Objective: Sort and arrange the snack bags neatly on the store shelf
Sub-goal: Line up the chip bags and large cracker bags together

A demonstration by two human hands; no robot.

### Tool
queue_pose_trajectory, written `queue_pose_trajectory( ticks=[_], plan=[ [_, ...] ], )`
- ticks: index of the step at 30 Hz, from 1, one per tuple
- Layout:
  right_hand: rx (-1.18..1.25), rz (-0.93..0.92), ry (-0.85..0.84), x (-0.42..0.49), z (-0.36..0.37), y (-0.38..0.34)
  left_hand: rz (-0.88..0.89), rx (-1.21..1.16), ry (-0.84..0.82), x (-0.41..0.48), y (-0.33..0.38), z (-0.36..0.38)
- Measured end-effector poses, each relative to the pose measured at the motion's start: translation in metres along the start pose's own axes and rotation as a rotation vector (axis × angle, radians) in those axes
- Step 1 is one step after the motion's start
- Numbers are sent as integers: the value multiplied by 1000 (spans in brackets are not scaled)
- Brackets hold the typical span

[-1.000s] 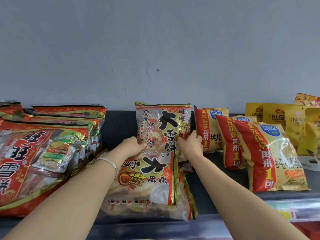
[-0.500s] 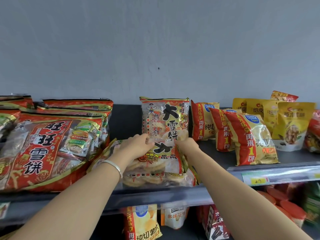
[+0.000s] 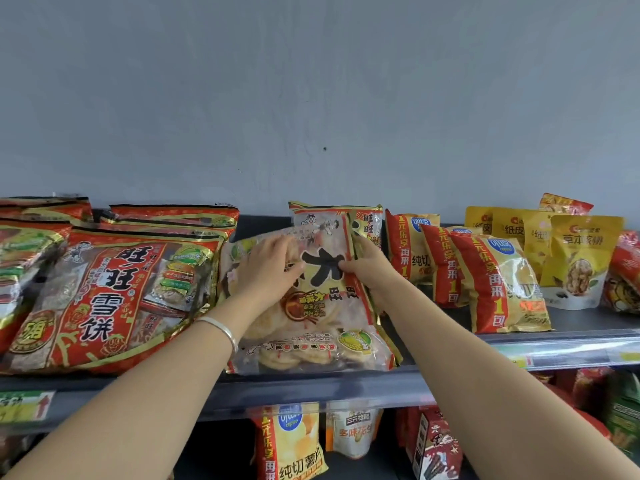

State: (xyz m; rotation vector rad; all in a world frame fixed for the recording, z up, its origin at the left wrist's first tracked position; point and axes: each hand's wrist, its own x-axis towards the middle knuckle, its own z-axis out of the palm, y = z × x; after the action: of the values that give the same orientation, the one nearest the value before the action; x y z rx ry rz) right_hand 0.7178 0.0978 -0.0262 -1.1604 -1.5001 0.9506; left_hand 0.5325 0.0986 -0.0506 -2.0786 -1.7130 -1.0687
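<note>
A clear rice-cracker bag with red and gold print is tilted up off the shelf, upside down, its far end raised. My left hand grips its upper left part, and my right hand pinches its right edge. Behind it another bag of the same kind stands upright against the wall, mostly hidden. Under the held bag the edge of a further bag shows.
Big red rice-cracker bags fill the shelf to the left. To the right stand red-and-yellow chip bags and yellow nut pouches. More snack bags sit on the lower shelf. A grey wall backs the shelf.
Both hands moved from the standing bag down to the flat one and took hold of it. They have lifted its far end, so it now covers most of the standing bag.
</note>
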Motion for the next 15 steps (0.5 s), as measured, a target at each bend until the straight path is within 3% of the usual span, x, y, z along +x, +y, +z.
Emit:
queue_pose_trajectory(
  ticks=[6,10,15],
  plan=[
    [62,-171,151,3,-32,-21,-12,101,71,23,13,-35],
    [166,-194,185,5,-49,-32,3,191,12,31,35,-66],
    [173,-256,196,1,-63,-44,-43,-225,-314,38,57,-80]
  ],
)
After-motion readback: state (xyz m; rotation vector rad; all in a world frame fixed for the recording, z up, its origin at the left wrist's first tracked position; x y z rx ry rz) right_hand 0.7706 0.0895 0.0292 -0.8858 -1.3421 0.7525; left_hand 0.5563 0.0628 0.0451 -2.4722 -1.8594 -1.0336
